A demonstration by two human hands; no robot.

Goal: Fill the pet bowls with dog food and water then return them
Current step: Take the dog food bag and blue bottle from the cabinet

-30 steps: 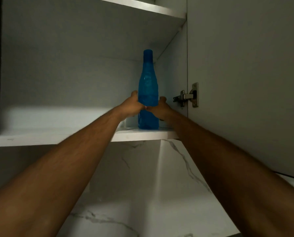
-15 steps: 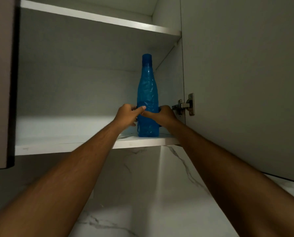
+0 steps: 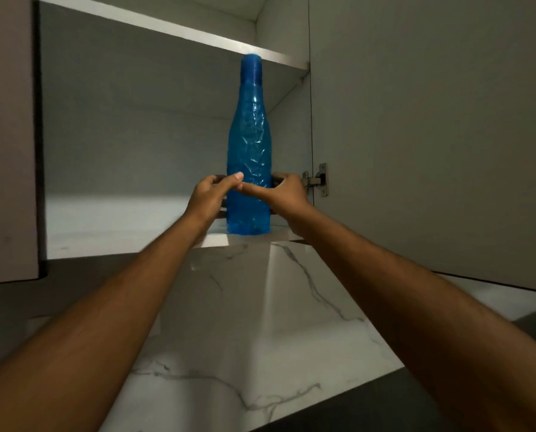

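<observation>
A tall blue plastic bottle [image 3: 250, 135] with a blue cap stands upright at the front right of the lower shelf [image 3: 120, 226] in an open wall cabinet. My left hand [image 3: 209, 198] wraps its lower body from the left. My right hand [image 3: 287, 193] wraps it from the right. The thumbs meet across the front of the bottle. No pet bowls are in view.
The open cabinet door [image 3: 431, 135] with its metal hinge [image 3: 318, 180] stands close to the right of the bottle. Another door [image 3: 4, 135] is at the left. An upper shelf [image 3: 167, 26] hangs just above the bottle cap. A marble wall [image 3: 260, 322] lies below.
The bottle has come forward to the shelf's front edge and looks larger, with both hands still on it. My left thumb has shifted across the front of the bottle.
</observation>
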